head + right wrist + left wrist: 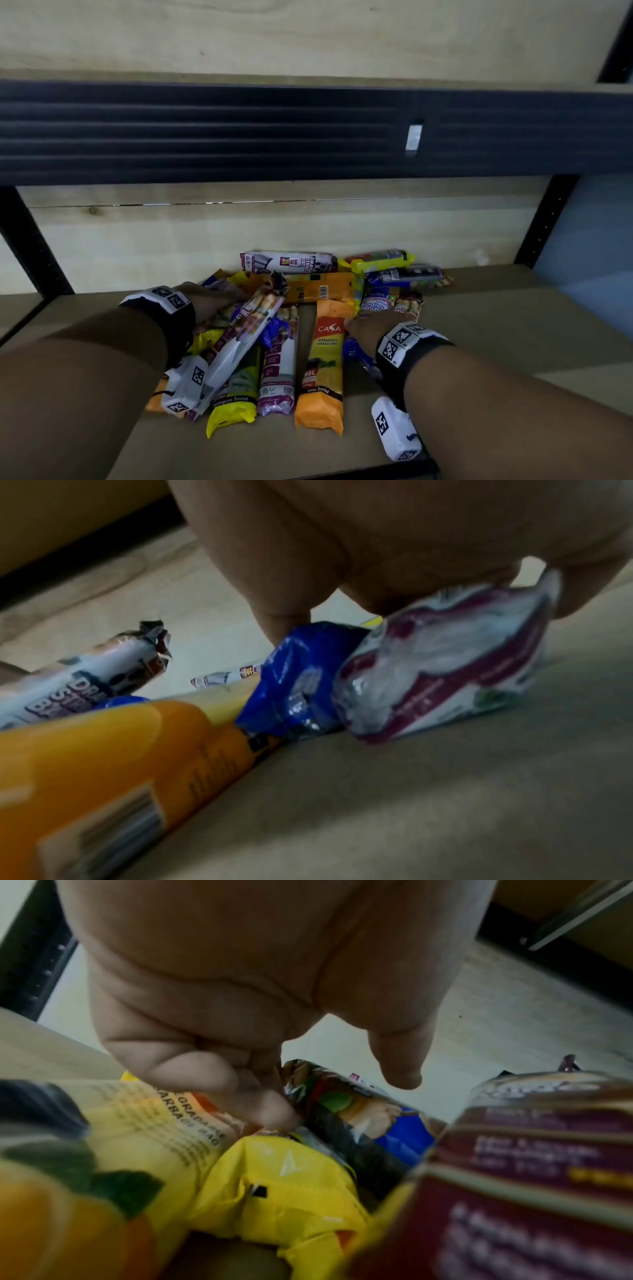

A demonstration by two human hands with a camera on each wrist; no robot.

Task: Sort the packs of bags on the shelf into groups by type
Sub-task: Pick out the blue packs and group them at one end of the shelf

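Several long packs of bags lie heaped on the wooden shelf [496, 335]. My left hand [219, 301] [337, 1095] reaches into the left of the heap. Its bent fingertips [270, 1112] touch an orange-and-yellow pack [164, 1123], and the thumb hangs free. A purple-and-white drawstring pack [239, 342] leans across that wrist. My right hand [363, 329] [428, 612] grips the end of a purple-and-white pack [445, 664], with a blue pack [294, 685] beside the thumb. An orange Casa pack [323, 363] lies between my hands.
More packs lie at the back against the wall: a drawstring one [291, 262], a yellow one [380, 260] and an orange one crosswise [322, 289]. A dark beam [308, 133] of the upper shelf hangs overhead. Black uprights [30, 240] [544, 222] stand at both sides.
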